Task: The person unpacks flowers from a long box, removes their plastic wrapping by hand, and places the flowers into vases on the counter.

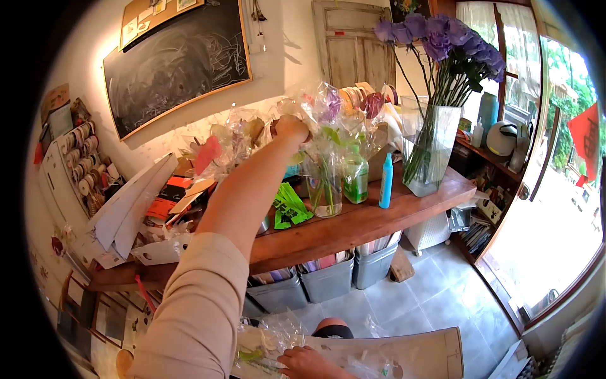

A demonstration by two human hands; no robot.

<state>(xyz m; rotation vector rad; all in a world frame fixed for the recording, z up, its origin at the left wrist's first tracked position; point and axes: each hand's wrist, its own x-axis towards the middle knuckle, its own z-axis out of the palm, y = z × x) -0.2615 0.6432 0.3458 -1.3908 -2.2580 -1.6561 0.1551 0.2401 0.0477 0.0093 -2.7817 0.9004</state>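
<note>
My left arm stretches across the wooden table, and my left hand (292, 129) is curled among flowers in clear wrap (252, 129). What its fingers hold is hidden. Just below it stands a clear vase with green stems (325, 186), beside a green bottle (355, 175) and a bright green packet (290, 207). Low in the view, my right hand (309, 363) lies with fingers extended over a cardboard box (416, 354). Clear plastic wrap and green stems (255, 355) are in that box, touching or close to the right fingers.
The wooden table (353, 237) also bears a blue bottle (386, 182) and a tall glass vase (435, 151) of purple flowers. Grey bins (328, 281) stand underneath. White folded card (126, 215) leans at the left. A glass door (536, 208) is at the right.
</note>
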